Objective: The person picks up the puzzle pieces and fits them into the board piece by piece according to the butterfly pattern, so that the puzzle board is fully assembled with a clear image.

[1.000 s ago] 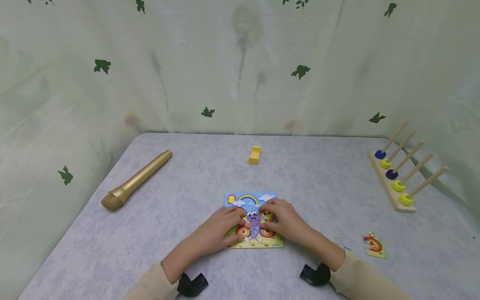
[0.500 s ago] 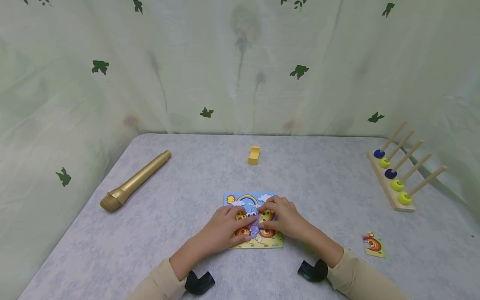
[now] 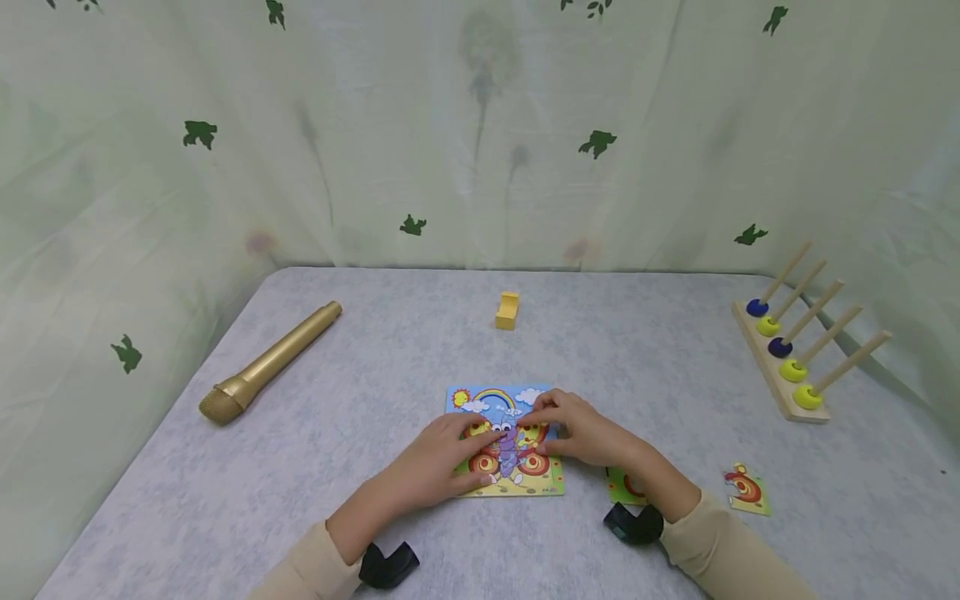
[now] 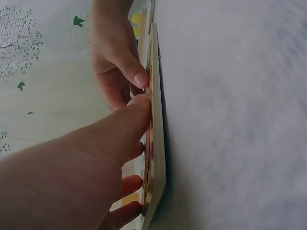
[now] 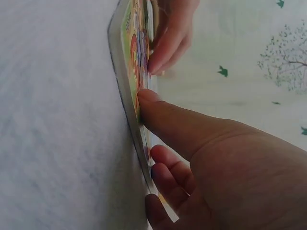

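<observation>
A butterfly jigsaw puzzle (image 3: 504, 483), with a rainbow and a sun along its top, lies flat on the table. My left hand (image 3: 438, 458) touches its left half with fingers extended, the index finger reaching the purple body. On the right wing rest the thumb and fingertips of my right hand (image 3: 585, 429). In the left wrist view, the left thumb presses the face of the puzzle board (image 4: 156, 158). The right wrist view has the right thumb (image 5: 158, 108) on the board's face and the other fingers near its edge. Both hands hide parts of the wings.
Partly under the right forearm lies a green puzzle piece (image 3: 625, 486). Farther right is a loose red-and-yellow puzzle piece (image 3: 747, 490). A gold microphone (image 3: 273, 360) lies at left, a yellow block (image 3: 507, 311) at the back, and a pegged wooden stand (image 3: 780, 362) with beads at right.
The right hand has shifted slightly right and up on the puzzle, uncovering more of the wing and the green piece by the forearm. My left index finger has stretched over the purple body.
</observation>
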Available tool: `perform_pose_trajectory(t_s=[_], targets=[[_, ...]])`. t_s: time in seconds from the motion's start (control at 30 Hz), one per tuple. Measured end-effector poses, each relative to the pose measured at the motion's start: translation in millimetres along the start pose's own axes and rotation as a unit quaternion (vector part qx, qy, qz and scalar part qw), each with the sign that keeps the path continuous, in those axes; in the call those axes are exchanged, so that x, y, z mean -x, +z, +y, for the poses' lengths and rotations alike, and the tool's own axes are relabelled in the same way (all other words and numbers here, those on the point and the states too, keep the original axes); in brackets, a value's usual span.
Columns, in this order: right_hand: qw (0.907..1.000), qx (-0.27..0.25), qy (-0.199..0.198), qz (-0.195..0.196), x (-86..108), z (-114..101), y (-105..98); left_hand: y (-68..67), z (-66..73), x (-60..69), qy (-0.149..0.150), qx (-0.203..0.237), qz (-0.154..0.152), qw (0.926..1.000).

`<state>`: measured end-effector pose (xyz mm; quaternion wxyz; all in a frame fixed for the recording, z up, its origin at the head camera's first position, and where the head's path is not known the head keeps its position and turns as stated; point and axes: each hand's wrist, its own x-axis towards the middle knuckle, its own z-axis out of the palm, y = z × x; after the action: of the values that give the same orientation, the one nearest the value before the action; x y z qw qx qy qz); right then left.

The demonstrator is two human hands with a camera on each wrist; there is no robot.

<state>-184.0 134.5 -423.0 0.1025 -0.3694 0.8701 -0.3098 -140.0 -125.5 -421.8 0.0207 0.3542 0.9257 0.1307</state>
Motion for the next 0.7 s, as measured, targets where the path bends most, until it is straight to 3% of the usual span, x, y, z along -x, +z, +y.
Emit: perform_pose_trajectory(t_s=[0.3,0.53,0.7], targets=[[0.9997,0.018,0.019,0.003,0.9,-3.0,1.1,-7.1,-11.7,32.0,-0.087,0.060,0.005,0.9944],[0.9993,0.020,0.031,-0.001,0.1,-5.8,0.2,0.3,-22.1,42.3,-0.082,0.090,0.033,0.9920],[0.9976,-0.026,0.054,-0.036,2.7,-12.6,-8.6,3.3,-25.6,42.5,-0.084,0.103,0.037,0.9904]])
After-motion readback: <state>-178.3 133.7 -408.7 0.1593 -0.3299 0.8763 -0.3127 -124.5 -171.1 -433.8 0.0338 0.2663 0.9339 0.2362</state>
